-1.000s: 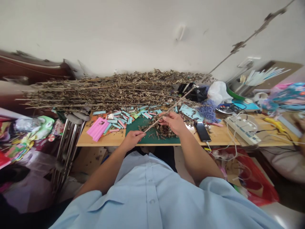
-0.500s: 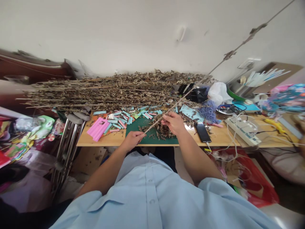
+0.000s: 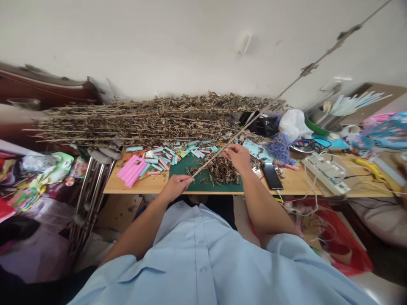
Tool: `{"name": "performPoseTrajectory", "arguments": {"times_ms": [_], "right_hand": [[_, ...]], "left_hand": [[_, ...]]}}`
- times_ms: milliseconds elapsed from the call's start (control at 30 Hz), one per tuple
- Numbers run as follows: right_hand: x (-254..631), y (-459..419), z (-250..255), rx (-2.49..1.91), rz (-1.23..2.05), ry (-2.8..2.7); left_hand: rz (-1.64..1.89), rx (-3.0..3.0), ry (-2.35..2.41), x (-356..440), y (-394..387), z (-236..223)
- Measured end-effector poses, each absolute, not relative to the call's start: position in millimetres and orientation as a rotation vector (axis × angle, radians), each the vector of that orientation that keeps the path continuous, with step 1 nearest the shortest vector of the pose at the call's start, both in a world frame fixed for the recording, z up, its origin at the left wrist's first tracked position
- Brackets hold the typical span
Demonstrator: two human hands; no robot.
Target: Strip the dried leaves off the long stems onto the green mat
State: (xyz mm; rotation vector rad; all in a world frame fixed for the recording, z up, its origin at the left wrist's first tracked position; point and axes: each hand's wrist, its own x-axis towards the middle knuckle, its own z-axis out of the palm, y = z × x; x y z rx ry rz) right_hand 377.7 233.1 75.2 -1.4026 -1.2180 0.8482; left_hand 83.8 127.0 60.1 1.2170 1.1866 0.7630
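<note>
**Hands.** The left hand [image 3: 176, 188] is closed around the lower end of a long dried stem [image 3: 210, 161]. The right hand [image 3: 239, 158] is set to a narrow pinch on the same stem, further along it, with the fingertips on the shaft.

**Stem position.** The stem runs diagonally up and away from the hands, over the bench [image 3: 127, 189] and toward the wall. The section between and just beyond the hands appears bare. Dried leaf clusters [image 3: 308, 70] remain on the far section.

**Progress, as judged from the layout.** A heap of loose leaves [image 3: 222, 171] lies on a green mat [image 3: 179, 171] directly below the hands, indicating that some material is already off. A large bundle of leafy stems [image 3: 143, 123] lies along the rear of the bench, and its leaves appear largely intact, so most of the material remains in that condition.

**Nearby items.** Teal strips [image 3: 168, 152] and a pink sheet [image 3: 131, 170] lie left of the mat; a phone [image 3: 271, 176] lies to its right
</note>
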Motion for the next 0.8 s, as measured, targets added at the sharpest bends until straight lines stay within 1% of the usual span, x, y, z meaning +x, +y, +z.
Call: {"name": "performPoseTrajectory", "arguments": {"times_ms": [133, 200, 267, 400, 467, 533, 633, 800], "right_hand": [[390, 239, 71, -1.52, 0.458, -1.537], [390, 236, 74, -1.498, 0.411, -1.534], [384, 230, 81, -1.419, 0.52, -1.409], [369, 217, 102, -1.146, 0.991, -1.061], [363, 211, 112, -1.106, 1.174, -1.002], [360, 208, 119, -1.129, 1.239, -0.996], [357, 206, 122, -1.121, 1.253, -0.995], [363, 212, 107, -1.093, 1.24, -1.045]], "left_hand": [[0.755, 1.236, 1.21, 84, 127, 60], [0.746, 1.262, 1.219, 83, 127, 60], [0.746, 1.285, 1.224, 82, 127, 58], [0.743, 1.309, 1.251, 81, 128, 57], [0.745, 1.315, 1.262, 82, 128, 58], [0.75, 1.319, 1.287, 83, 128, 60], [0.749, 1.326, 1.315, 83, 129, 60], [0.745, 1.295, 1.243, 80, 129, 54]]}}
